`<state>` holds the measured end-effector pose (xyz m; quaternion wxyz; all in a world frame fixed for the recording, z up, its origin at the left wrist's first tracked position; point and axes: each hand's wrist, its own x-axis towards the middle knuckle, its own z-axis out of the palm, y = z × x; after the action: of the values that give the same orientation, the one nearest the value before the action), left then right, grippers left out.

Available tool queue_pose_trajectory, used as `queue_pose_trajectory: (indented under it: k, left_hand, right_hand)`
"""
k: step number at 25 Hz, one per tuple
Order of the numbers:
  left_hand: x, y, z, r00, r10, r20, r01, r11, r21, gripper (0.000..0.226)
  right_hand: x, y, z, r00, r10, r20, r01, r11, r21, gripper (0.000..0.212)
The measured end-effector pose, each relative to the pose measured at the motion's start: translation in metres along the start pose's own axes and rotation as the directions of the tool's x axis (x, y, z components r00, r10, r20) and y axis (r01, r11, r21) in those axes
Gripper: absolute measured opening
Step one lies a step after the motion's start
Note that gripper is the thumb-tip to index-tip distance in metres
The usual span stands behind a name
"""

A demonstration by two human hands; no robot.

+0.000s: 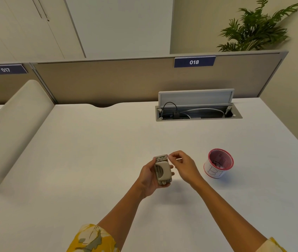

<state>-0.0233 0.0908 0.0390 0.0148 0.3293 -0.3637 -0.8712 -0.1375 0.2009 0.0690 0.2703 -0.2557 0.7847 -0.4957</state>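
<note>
A small beige plastic device [162, 170] with a slotted front and metal tabs at both ends is held a little above the white desk [90, 160]. My left hand [149, 176] grips it from the left and underneath. My right hand [182, 163] is at the device's top right corner, thumb and forefinger pinched together there; what they pinch is too small to make out. To the right stands a white paper cup [217, 165] with a red rim and small dark items inside.
An open cable hatch [197, 111] with wires sits at the desk's back, below a beige partition labelled 018 [194, 62]. A padded chair back [15, 124] stands at the left. A plant [257, 28] rises behind the partition.
</note>
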Motion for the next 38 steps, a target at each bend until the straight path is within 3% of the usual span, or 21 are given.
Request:
queue_pose_trajectory:
  k: [9, 16, 21, 26, 28, 31, 38]
  left_hand:
    - [-0.002, -0.007, 0.004, 0.999, -0.036, 0.009, 0.034, 0.987, 0.156, 0.055]
    - [0.003, -0.005, 0.005, 0.998, -0.059, 0.000, 0.059, 0.986, 0.159, 0.056]
    - [0.007, 0.002, 0.006, 0.999, 0.004, -0.042, -0.005, 1.000, -0.021, 0.048]
    - [0.011, 0.005, 0.006, 0.989, 0.080, -0.121, -0.108, 0.963, -0.248, 0.048]
    - [0.012, 0.005, 0.006, 0.987, 0.089, -0.131, -0.123, 0.951, -0.284, 0.048]
    - [0.011, 0.005, 0.009, 0.986, 0.097, -0.138, -0.136, 0.941, -0.309, 0.047]
    - [0.017, 0.002, 0.013, 0.984, 0.117, -0.133, -0.148, 0.953, -0.264, 0.047]
  right_hand:
    - [0.017, -0.003, -0.014, 0.990, 0.041, 0.136, -0.016, 0.983, -0.184, 0.021]
    - [0.018, -0.002, -0.005, 1.000, 0.017, 0.012, -0.014, 0.974, -0.227, 0.014]
    - [0.013, 0.000, -0.004, 1.000, -0.010, -0.016, 0.010, 1.000, -0.001, 0.019]
    - [0.001, 0.027, 0.001, 0.968, 0.209, 0.136, -0.231, 0.957, 0.175, 0.026]
    - [-0.005, 0.030, 0.004, 0.957, 0.224, 0.184, -0.263, 0.938, 0.227, 0.023]
    - [-0.005, 0.026, 0.007, 0.970, 0.217, 0.113, -0.236, 0.952, 0.194, 0.016]
    - [0.003, 0.026, 0.010, 0.980, 0.174, -0.098, -0.180, 0.982, -0.059, 0.017]
